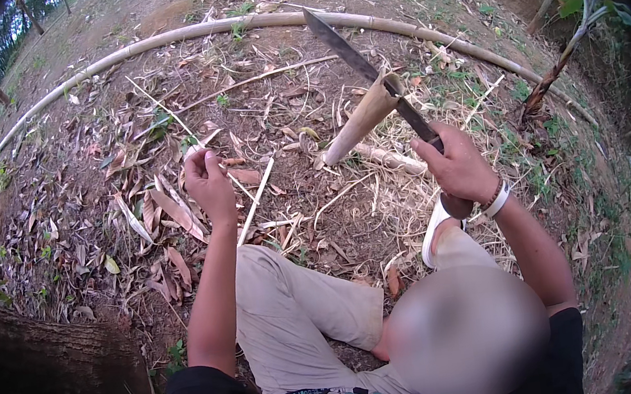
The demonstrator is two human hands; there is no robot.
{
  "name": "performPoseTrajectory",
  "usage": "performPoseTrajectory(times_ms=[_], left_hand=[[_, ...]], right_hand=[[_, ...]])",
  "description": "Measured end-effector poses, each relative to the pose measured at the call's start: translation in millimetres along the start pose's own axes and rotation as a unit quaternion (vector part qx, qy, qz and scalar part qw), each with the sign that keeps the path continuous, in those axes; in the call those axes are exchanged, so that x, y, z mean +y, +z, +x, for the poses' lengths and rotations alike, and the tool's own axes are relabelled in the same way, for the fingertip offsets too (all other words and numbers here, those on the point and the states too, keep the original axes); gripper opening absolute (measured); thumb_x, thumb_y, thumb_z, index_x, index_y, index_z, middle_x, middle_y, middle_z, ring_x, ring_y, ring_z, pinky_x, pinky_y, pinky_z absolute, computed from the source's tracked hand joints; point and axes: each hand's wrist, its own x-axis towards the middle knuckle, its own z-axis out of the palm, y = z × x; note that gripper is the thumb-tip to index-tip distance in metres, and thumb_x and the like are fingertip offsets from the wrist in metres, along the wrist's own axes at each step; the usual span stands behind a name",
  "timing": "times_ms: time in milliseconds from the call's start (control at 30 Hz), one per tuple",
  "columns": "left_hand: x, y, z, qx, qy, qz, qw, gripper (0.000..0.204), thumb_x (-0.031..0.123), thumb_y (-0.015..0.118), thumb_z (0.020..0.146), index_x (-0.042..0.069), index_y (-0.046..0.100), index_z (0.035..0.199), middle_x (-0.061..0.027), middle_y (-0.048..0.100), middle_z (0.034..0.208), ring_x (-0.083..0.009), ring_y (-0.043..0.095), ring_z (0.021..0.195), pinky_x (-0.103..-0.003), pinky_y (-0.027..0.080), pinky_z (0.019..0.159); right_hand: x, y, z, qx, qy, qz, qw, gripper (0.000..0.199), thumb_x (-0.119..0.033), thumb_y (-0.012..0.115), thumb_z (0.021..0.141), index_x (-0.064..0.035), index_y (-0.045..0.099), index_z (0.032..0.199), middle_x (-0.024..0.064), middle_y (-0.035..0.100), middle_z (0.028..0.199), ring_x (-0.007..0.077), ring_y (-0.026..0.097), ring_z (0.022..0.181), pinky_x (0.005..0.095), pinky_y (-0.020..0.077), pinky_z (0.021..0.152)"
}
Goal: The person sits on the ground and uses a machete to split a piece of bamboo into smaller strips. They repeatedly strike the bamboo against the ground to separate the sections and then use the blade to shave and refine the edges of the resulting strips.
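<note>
My right hand (459, 162) is wrapped round the handle of a machete (345, 50), its dark blade slanting up and away to the left. Beside the blade stands a tapering piece of split bamboo (360, 122), tilted, its wider hollow end at the top. Blade and bamboo rim overlap; I cannot tell whether the blade is lodged in it. My left hand (208, 182) is closed in a pinch on a thin pale bamboo strip (163, 107), which sticks out up and left. Below that hand another pale strip (257, 200) lies by my knee.
A long bamboo pole (255, 22) arcs across the ground ahead. Dry leaves (176, 214) and pale shavings (403, 202) litter the soil. A thick trunk (50, 348) lies at lower left; a leafy plant (573, 47) stands at right. A blurred patch hides part of my lap.
</note>
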Motion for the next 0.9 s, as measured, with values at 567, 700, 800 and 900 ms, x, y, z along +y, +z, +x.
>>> performPoseTrajectory(times_ms=[567, 700, 800, 900], left_hand=[[116, 202, 66, -0.533, 0.533, 0.396, 0.524, 0.025, 0.038, 0.056, 0.093, 0.013, 0.059, 0.100, -0.0005, 0.066, 0.097, -0.0198, 0.066, 0.092, -0.039, 0.053, 0.086], [111, 206, 57, -0.515, 0.524, 0.385, 0.559, 0.025, 0.040, 0.055, 0.093, 0.015, 0.060, 0.090, 0.0006, 0.065, 0.085, -0.0175, 0.068, 0.079, -0.034, 0.057, 0.067], [98, 202, 53, -0.449, 0.602, 0.339, 0.567, 0.021, 0.037, 0.054, 0.094, 0.016, 0.060, 0.093, 0.0011, 0.066, 0.087, -0.0181, 0.068, 0.087, -0.036, 0.056, 0.074], [88, 193, 52, -0.400, 0.663, 0.319, 0.547, 0.019, 0.035, 0.054, 0.096, 0.016, 0.059, 0.098, 0.0010, 0.065, 0.090, -0.0175, 0.067, 0.092, -0.036, 0.054, 0.079]], right_hand=[[29, -33, 33, -0.126, 0.071, -0.015, 0.989, 0.050, -0.045, 0.077, 0.082, -0.0027, 0.055, 0.064, 0.0001, 0.052, 0.054, 0.0101, 0.045, 0.044, 0.0306, 0.0366, 0.045], [37, -39, 31, -0.050, 0.038, -0.095, 0.994, 0.038, -0.035, 0.072, 0.085, 0.0015, 0.065, 0.075, 0.0098, 0.058, 0.056, 0.0210, 0.055, 0.051, 0.0367, 0.0441, 0.055], [42, -32, 24, 0.047, 0.000, -0.141, 0.989, 0.030, -0.028, 0.069, 0.086, 0.0010, 0.067, 0.080, 0.0158, 0.062, 0.059, 0.0314, 0.062, 0.054, 0.0406, 0.0485, 0.057], [45, -28, 22, 0.090, -0.025, -0.193, 0.977, 0.023, -0.024, 0.066, 0.087, -0.0009, 0.069, 0.083, 0.0185, 0.064, 0.062, 0.0366, 0.065, 0.060, 0.0433, 0.0522, 0.058]])
